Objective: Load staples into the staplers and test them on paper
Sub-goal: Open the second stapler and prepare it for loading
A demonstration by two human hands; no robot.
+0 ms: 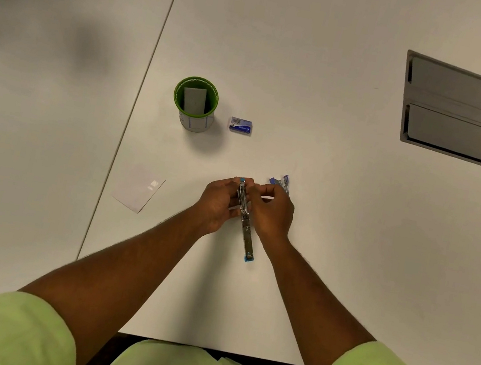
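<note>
A slim metal stapler [246, 215] with blue plastic ends lies opened out long over the smooth white table [312, 98], held between both hands. The left hand [217, 202] curls around its far half, while the right hand [271, 212] pinches at the shiny channel with bent fingertips. A flat white paper slip [138, 188] lies left, an opened blue staple box [281, 183] just beyond the right hand.

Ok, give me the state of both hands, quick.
Left hand: closed on the opened stapler.
Right hand: fingers curled at the stapler's top end; whether they pinch anything cannot be told.
</note>
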